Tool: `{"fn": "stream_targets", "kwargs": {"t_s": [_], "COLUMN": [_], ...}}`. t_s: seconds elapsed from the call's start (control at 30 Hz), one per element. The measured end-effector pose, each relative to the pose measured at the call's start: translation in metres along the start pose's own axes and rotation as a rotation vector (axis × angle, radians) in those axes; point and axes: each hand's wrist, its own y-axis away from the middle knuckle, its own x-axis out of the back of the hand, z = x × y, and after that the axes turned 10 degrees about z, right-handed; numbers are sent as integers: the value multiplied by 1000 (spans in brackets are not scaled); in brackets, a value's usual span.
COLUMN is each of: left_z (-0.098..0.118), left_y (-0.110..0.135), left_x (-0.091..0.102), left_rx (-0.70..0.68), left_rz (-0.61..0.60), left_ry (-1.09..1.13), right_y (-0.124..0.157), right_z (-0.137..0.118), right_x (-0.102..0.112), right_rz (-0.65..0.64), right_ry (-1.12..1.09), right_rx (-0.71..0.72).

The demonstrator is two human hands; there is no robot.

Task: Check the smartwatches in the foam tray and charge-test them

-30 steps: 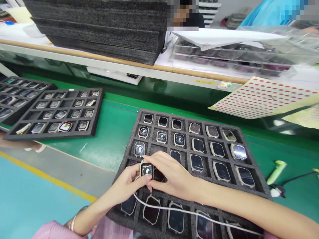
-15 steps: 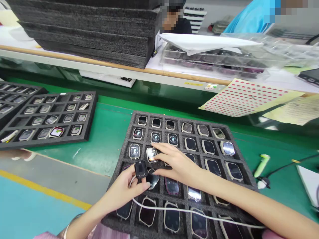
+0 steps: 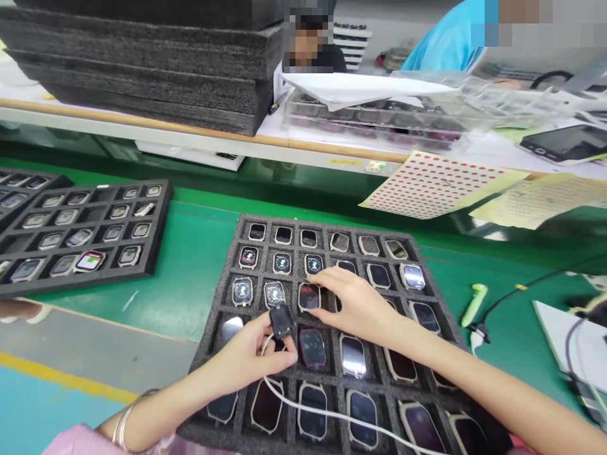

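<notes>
In my left hand [image 3: 251, 351] is a small black square block, perhaps a charger, with a white cable [image 3: 327, 412] trailing from it across the tray. My right hand [image 3: 353, 297] has thumb and fingers on the edges of a dark-screened smartwatch [image 3: 310, 296] in the third row. Both hands are over a black foam tray [image 3: 222, 278] whose compartments hold smartwatches. To the left of the gripped one, a smartwatch [image 3: 274, 293] shows a lit dial, as do several others nearby. A purple-edged smartwatch [image 3: 313, 348] lies just below. My left hand hides part of the compartments beneath it.
Another foam tray of smartwatches [image 3: 154, 246] sits at the left of the green table [image 3: 199, 253]. On the shelf stand stacked black foam [image 3: 156, 76] and clear plastic trays [image 3: 370, 120]. A green-and-white pen-like tool [image 3: 474, 304] and cables lie right. Co-workers are beyond.
My right hand has moved one compartment right, onto the dark smartwatch. The smartwatch it was at now shows a lit dial. My left hand still holds the black block, and the view has shifted.
</notes>
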Motion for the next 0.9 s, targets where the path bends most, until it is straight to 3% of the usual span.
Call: {"fn": "stream_targets", "kwargs": {"t_s": [0.13,0.23,0.37,0.57,0.9], "left_z": [-6,-6,-5,-12,-13], "left_y": [-1,0,-1,-4,0], "left_x": [2,1,-1,-3,0], "left_rx": [-1,-18,-1,-67,-12], "left_rz": [2,-18,-28,132,91], "left_ry": [6,61,100,91,196], "right_y": [5,7,6,1,3], "right_z": [-15,-27,-29,-27,-27], "right_x": [14,13,-3,-18,-26], "right_rz": [49,29,-47,-65,-46], "right_ry": [-242,-348,-309,-216,-423], "right_rx": [18,79,180,315,199]}}
